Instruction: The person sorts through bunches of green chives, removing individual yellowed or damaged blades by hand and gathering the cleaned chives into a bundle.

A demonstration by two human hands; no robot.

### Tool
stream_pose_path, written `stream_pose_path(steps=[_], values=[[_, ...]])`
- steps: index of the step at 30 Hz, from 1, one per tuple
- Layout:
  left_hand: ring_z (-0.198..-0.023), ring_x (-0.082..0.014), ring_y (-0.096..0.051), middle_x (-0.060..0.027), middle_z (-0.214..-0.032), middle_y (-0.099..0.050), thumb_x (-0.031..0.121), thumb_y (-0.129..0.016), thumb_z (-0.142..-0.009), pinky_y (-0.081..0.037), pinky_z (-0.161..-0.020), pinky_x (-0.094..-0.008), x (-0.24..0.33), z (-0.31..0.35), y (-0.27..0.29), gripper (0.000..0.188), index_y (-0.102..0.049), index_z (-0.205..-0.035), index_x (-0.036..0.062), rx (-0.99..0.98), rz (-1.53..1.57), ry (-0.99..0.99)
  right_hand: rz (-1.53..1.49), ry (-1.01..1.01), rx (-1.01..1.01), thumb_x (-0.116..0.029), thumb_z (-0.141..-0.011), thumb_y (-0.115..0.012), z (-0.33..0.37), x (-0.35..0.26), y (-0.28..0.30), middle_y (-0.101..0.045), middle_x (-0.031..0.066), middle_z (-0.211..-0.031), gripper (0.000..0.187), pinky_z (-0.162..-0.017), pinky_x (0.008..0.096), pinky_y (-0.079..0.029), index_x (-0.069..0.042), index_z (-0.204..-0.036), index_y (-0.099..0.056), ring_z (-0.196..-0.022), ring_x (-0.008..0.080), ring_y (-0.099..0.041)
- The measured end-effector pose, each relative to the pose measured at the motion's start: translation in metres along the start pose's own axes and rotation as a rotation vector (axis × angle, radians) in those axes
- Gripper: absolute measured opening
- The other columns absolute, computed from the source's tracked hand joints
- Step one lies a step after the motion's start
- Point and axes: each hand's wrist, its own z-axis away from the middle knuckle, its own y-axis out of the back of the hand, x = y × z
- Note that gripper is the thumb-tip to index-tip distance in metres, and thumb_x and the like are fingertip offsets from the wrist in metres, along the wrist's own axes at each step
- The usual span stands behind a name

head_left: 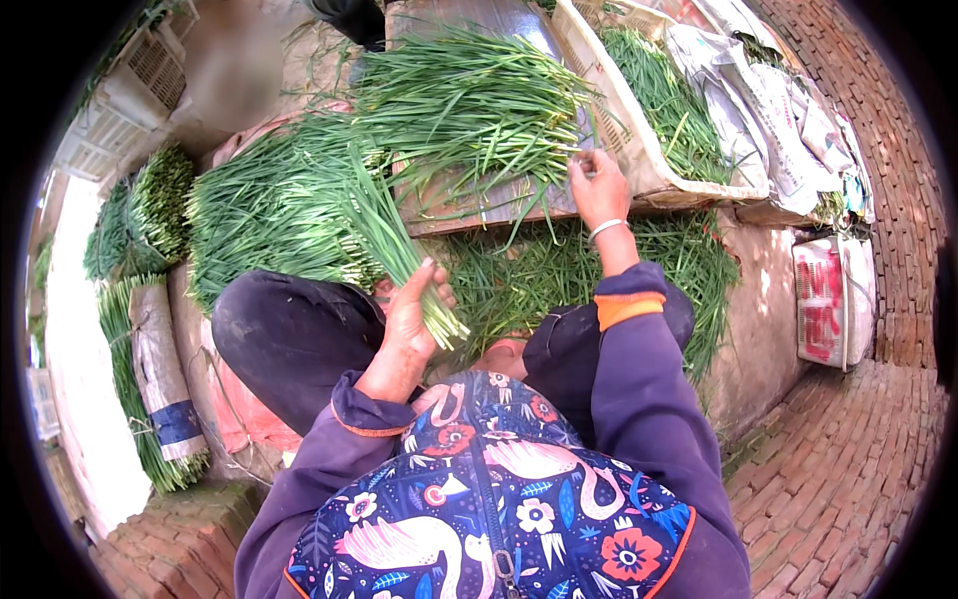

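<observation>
My left hand (419, 307) is closed around a small bunch of garlic chives (391, 228), gripping it near the pale stem ends, with the green leaves pointing up and away. A large pile of garlic chives (469, 105) lies across a low table (449, 225), its stem ends toward the right. At those ends is my right hand (601, 190), thumb and fingers pinched together; whether a stem is between them is too small to tell. Another broad heap of chives (269, 215) spreads on the left, beyond my left knee.
A pale plastic crate (654, 165) of chives stands right of the table, with white sacks (788, 125) beside it. Loose leaves (519, 285) cover the ground between my legs. Tied bundles (163, 205) and a wrapped roll (165, 359) lie at left. A red-and-white container (833, 299) sits far right.
</observation>
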Motion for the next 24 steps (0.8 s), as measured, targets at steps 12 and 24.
stream_pose_path(steps=[12, 24], values=[[-0.085, -0.0244, -0.065, -0.0143, -0.104, -0.066, 0.004, -0.063, -0.087, -0.057, -0.069, -0.034, -0.011, -0.017, 0.007, 0.02, -0.057, -0.105, 0.0021, 0.078, -0.043, -0.01, -0.208, -0.18, -0.153, -0.024, -0.078, -0.071, 0.055, -0.024, -0.02, -0.068, 0.0136, -0.074, 0.021, -0.067, 0.0362, -0.052, -0.004, -0.079, -0.066, -0.067, 0.0266, -0.066], [-0.085, -0.0268, -0.068, -0.0168, -0.101, -0.068, -0.001, -0.066, -0.084, -0.058, -0.065, -0.0335, -0.019, -0.019, 0.014, 0.022, -0.056, -0.104, 0.0002, 0.14, -0.111, 0.005, -1.071, -0.617, -0.454, -0.005, -0.086, -0.066, 0.177, -0.038, -0.021, -0.067, 0.0043, -0.083, 0.021, -0.057, 0.0192, -0.045, -0.001, -0.105, -0.059, -0.065, 0.0059, -0.057]])
